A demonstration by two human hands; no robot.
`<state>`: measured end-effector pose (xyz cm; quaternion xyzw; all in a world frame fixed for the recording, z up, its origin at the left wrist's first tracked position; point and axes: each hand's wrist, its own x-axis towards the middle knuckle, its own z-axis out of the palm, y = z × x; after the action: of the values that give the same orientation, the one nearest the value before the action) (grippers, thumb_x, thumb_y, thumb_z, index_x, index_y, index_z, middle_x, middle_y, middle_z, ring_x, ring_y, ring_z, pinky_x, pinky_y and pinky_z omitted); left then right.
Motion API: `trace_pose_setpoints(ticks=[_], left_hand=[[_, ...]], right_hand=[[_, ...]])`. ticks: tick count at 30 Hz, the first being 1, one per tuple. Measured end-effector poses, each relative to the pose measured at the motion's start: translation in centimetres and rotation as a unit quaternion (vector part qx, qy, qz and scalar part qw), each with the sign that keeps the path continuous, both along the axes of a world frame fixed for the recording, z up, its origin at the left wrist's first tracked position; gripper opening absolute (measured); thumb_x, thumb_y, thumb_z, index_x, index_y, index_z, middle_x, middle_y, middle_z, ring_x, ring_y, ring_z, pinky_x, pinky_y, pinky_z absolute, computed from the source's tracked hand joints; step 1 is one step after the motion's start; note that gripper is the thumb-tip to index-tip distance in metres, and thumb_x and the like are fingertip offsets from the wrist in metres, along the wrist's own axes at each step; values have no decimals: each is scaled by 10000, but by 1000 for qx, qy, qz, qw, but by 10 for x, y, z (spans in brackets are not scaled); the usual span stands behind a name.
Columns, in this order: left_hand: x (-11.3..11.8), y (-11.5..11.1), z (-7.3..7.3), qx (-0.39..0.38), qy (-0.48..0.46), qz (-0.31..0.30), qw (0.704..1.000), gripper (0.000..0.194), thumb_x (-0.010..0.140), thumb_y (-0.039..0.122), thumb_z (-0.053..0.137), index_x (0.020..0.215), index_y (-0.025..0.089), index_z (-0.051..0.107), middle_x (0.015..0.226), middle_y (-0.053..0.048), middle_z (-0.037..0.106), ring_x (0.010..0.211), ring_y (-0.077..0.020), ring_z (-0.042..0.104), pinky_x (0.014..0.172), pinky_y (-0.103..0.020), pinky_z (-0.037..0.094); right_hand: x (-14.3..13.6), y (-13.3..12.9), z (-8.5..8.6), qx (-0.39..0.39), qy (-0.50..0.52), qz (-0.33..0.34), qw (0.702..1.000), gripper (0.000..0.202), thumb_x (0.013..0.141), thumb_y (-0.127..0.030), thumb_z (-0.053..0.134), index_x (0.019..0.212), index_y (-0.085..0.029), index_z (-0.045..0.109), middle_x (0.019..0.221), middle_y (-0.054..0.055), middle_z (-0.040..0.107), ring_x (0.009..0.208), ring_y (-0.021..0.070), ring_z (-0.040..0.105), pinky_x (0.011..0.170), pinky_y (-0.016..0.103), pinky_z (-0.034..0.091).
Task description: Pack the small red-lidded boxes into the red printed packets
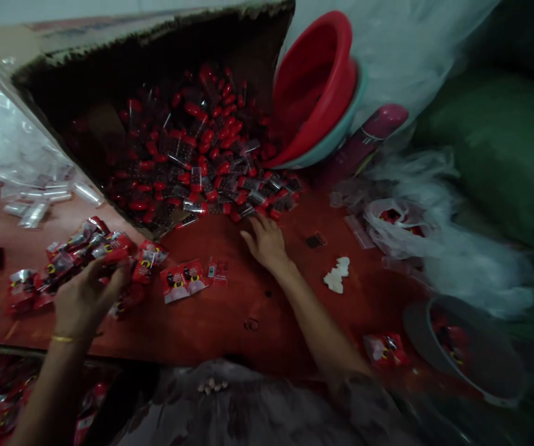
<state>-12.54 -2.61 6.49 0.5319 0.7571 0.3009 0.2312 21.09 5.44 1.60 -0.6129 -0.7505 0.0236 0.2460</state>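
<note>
My left hand is at the pile of red wrapped packets on the left of the red table. Its thumb and fingers curve around a red packet, partly hidden and blurred. My right hand reaches to the front edge of a heap of small clear containers with red caps, which spill from a tipped cardboard box. Its fingers are apart and touch the nearest containers, holding none that I can see. Between my hands lie flat printed red wrappers and a smaller red piece.
A red basin inside a light blue one leans right of the box, beside a pink-capped can. Clear tubes lie far left. A white scrap, plastic bags and a grey bowl are at right.
</note>
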Motion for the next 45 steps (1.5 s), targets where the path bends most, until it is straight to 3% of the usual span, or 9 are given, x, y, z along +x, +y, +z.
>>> trace_pose_setpoints(ticks=[5,11,15,19,25,33,37,41,45], left_hand=[[-4,5,3,150,307,36,939,534,763,424,568,1240,209,464,1375,-113,440,1237,-364,390,993,-571,268],[96,15,-30,152,251,-277,915,335,847,334,472,1114,195,617,1240,-108,579,1251,-300,409,1020,-467,302],[130,27,-49,97,245,-362,894,331,804,311,548,1113,225,630,1314,-111,515,1284,-328,360,1031,-517,279],[135,27,-57,101,228,-360,899,232,805,256,545,985,263,691,1211,-90,603,1259,-316,402,1035,-547,257],[137,23,-47,124,154,-285,938,235,826,318,515,959,262,701,1173,-86,628,1209,-295,467,1022,-541,280],[148,16,-21,115,-110,-250,955,307,823,369,505,1021,214,681,1125,-72,657,1182,-218,504,1024,-391,354],[148,9,-19,42,-196,-177,964,441,805,430,513,1156,175,595,1168,-92,632,1052,-218,593,895,-335,456],[147,2,-15,-3,-176,-176,969,402,779,490,521,932,152,675,878,-81,705,808,-201,638,708,-274,468],[156,1,-18,-27,-259,-172,950,378,724,502,573,642,138,638,547,6,573,560,-123,517,554,-226,389]], right_hand=[[-20,51,-13,-25,-91,-15,995,540,880,-433,430,1309,-106,437,1402,205,351,1277,346,297,1017,521,218],[-12,9,-25,-35,-141,-23,989,586,867,-525,380,1300,-136,450,1369,198,387,1187,345,381,1006,528,209],[3,-32,-27,-27,-141,-8,990,609,849,-530,410,1325,-150,410,1395,178,356,1257,354,306,1017,548,195],[5,-62,-24,5,-103,-1,995,553,851,-482,434,1262,-113,470,1401,194,351,1327,358,202,1027,584,165],[-25,-94,-5,8,142,0,990,339,866,-365,460,1100,-154,584,1171,136,597,1115,264,508,952,440,373],[-58,-92,4,-106,523,-3,846,244,810,-383,545,906,-183,647,863,35,689,788,167,627,737,286,491],[-53,-95,3,-29,448,-49,892,227,855,-336,500,828,-176,659,717,16,673,638,142,602,611,256,463],[-40,-102,9,151,162,-41,974,111,829,-228,564,818,-190,668,780,28,705,721,153,608,739,304,408],[-39,-107,18,223,-3,2,975,93,813,-194,594,871,-218,663,814,2,715,754,149,595,863,366,324]])
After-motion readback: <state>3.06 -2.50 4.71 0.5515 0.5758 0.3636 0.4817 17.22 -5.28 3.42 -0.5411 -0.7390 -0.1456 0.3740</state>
